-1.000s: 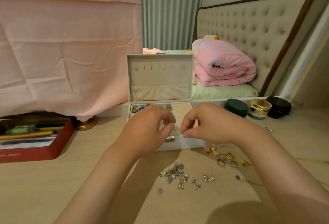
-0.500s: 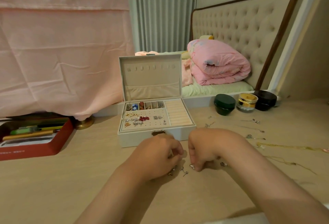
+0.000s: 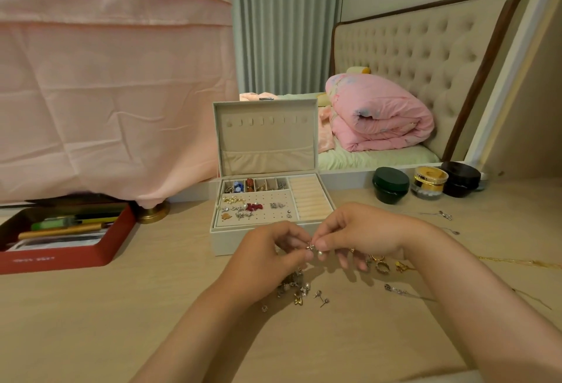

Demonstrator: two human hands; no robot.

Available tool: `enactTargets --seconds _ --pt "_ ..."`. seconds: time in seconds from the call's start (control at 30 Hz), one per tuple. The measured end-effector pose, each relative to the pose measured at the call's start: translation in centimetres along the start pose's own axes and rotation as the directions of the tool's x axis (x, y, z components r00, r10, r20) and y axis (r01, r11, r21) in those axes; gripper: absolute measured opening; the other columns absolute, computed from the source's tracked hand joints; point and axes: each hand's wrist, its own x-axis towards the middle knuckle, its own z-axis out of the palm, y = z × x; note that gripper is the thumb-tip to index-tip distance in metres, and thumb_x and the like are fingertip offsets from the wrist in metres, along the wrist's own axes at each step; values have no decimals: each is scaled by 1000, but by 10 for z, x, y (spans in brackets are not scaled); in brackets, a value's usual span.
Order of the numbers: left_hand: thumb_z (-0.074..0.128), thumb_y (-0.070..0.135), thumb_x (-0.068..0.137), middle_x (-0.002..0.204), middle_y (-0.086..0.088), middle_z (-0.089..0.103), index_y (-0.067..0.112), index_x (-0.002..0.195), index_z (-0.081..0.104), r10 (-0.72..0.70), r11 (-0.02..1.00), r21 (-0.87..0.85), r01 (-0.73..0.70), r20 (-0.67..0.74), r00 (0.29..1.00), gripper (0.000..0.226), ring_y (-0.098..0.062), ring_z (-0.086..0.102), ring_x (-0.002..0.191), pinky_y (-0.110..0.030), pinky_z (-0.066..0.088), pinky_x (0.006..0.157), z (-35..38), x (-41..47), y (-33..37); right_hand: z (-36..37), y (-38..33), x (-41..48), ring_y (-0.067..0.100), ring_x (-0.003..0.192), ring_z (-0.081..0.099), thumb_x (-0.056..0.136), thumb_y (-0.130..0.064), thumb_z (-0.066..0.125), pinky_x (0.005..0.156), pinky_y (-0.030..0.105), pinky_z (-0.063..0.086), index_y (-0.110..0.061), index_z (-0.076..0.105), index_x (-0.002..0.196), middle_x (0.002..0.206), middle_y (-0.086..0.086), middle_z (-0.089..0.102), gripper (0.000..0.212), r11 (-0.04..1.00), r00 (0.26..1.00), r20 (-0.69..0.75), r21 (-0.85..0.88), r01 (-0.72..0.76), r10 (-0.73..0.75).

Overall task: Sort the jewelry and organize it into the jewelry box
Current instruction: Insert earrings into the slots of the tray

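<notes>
Just in front of the open jewelry box (image 3: 225, 243), mid-desk toward the back edge, left hand (image 3: 267, 264) and right hand (image 3: 362, 233) meet, thumb and forefinger of each pinching one small silver earring (image 3: 313, 248) above the desk. Beneath the left hand lie loose earrings (image 3: 296, 290) in a heap; rings (image 3: 381, 265) sit just beside the right hand's curled fingers.

Single view, head-worn wide-angle camera. It faces forward and tilts down across the pale wood-grain desk (image 3: 152, 306). Both forearms enter from the bottom edge. The left hand (image 3: 264, 261) and right hand (image 3: 359, 233) meet near frame centre, close to the lens. The open cream jewelry box with upright lid (image 3: 267, 139) sits just beyond them. The pink draped cloth (image 3: 106, 93) at left and the tufted beige headboard (image 3: 410, 57) at upper right are farther off. Verticals at the right edge lean.
</notes>
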Motion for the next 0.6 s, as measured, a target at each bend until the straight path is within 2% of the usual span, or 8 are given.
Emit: enactTargets --seconds 0.13,0.23,0.37,0.6 --pt "82 23 80 76 6 74 25 86 78 -56 984 -177 38 -100 993 8 -6 67 73 -20 51 69 -4 1 1 5 -5 1 9 54 57 99 -14 62 39 19 43 -6 76 105 91 5 75 17 983 999 -29 179 50 -45" --pt "82 22 80 74 4 74 24 79 78 -75 975 -217 43 -139 987 5 -4 65 69 -17 49 66 -8 2 3 9 -7 2 7 52 58 99 -14 61 40 18 42 -6 76 104 91 7 75 17 960 998 -48 276 52 -40" --pt "80 20 83 73 7 72 22 79 76 -43 986 -166 19 -143 989 5 3 59 64 -11 43 62 -15 1 7 14 -10 6 13 57 60 99 -17 61 40 20 44 -8 77 101 100 13 76 19 931 997 -80 363 45 -17" --pt "70 30 90 76 19 70 33 81 74 34 998 53 -28 -109 993 11 1 59 73 -18 46 70 -29 10 5 20 -15 13 15 57 58 94 -21 70 43 24 42 -12 80 92 94 10 77 14 937 975 -221 337 96 -20"
